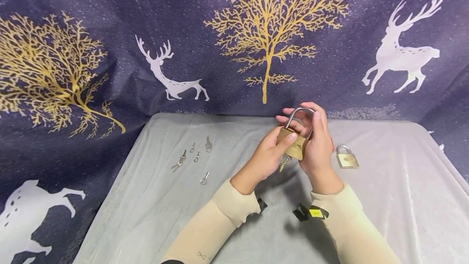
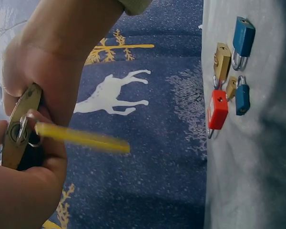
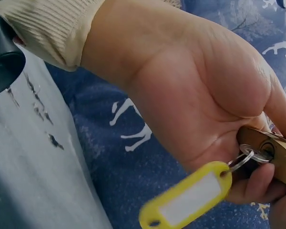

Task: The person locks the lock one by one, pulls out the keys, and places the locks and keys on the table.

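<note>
A large brass padlock (image 1: 296,145) with a steel shackle (image 1: 298,113) is held upright above the grey table (image 1: 154,199) by both hands. My left hand (image 1: 272,150) grips its body from the left, thumb on the front face. My right hand (image 1: 318,141) wraps the right side, with fingers over the shackle. A key sits in the keyhole at the padlock's underside (image 3: 271,152), and a yellow tag (image 3: 186,195) hangs from its ring. The left wrist view shows the padlock's underside (image 2: 16,129) and the blurred yellow tag (image 2: 81,138).
A small brass padlock (image 1: 346,159) lies on the cloth to the right of the hands. Several loose keys (image 1: 194,156) lie to the left. The left wrist view shows several padlocks in a cluster, including a blue (image 2: 243,38), a brass (image 2: 221,59) and a red one (image 2: 218,109). A patterned curtain (image 1: 110,72) backs the table.
</note>
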The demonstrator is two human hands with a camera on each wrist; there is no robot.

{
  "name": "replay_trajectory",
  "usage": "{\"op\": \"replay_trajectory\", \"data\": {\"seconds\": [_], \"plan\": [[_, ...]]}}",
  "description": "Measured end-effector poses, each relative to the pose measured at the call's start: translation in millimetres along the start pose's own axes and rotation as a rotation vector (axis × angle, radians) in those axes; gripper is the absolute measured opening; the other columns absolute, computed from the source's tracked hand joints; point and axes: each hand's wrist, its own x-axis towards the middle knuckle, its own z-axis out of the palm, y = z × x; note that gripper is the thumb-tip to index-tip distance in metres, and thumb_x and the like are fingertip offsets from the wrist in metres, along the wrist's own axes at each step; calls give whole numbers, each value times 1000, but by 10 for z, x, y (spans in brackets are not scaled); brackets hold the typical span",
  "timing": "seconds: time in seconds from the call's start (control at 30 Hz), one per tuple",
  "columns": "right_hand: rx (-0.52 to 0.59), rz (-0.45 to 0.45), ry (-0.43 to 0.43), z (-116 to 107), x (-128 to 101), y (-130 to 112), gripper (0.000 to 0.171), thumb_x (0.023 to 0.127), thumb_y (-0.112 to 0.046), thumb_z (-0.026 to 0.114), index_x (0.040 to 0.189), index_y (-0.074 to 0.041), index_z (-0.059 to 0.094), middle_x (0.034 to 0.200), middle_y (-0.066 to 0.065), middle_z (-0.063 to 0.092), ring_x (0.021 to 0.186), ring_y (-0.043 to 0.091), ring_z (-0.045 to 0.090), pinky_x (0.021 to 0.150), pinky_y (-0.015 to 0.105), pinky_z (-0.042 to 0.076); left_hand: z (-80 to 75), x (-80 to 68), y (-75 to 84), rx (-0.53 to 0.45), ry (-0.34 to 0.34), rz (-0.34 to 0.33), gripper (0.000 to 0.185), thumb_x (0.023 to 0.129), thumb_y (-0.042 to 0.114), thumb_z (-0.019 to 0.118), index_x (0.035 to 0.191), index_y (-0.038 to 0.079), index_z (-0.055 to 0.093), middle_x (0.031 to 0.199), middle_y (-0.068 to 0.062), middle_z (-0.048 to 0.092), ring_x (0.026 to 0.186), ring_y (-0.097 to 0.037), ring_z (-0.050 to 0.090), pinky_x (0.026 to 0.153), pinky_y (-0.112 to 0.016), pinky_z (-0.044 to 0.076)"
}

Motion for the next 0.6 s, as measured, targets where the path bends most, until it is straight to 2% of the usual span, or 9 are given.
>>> {"op": "replay_trajectory", "data": {"seconds": [0.2, 0.43, 0.6], "plan": [[-22, -11, 64, 57, -29, -1, 31, 112, -30, 30, 124, -15, 53, 111, 13, 71, 93, 27, 77, 90, 39, 60, 26, -26, 35, -1, 20, 24, 34, 107, 13, 48, 136, -5, 48, 122, -31, 60, 97, -5, 63, 83, -20, 54], [-47, -62, 99, 90, -35, 40, 29, 112, -26, 32, 122, -11, 55, 107, 15, 73, 88, 28, 77, 86, 40, 61, 29, -52, 72, 19, 66, 40, 27, 106, 13, 50, 125, -6, 52, 93, -19, 62, 67, -7, 58, 57, -23, 49], [-16, -96, 62, 111, -58, 74, 30, 112, -21, 32, 125, -6, 53, 109, 17, 73, 94, 30, 76, 89, 40, 60, 8, -63, 109, 70, 73, 51, 28, 106, 19, 51, 125, -2, 54, 102, -25, 65, 66, -7, 60, 55, -34, 52]]}}
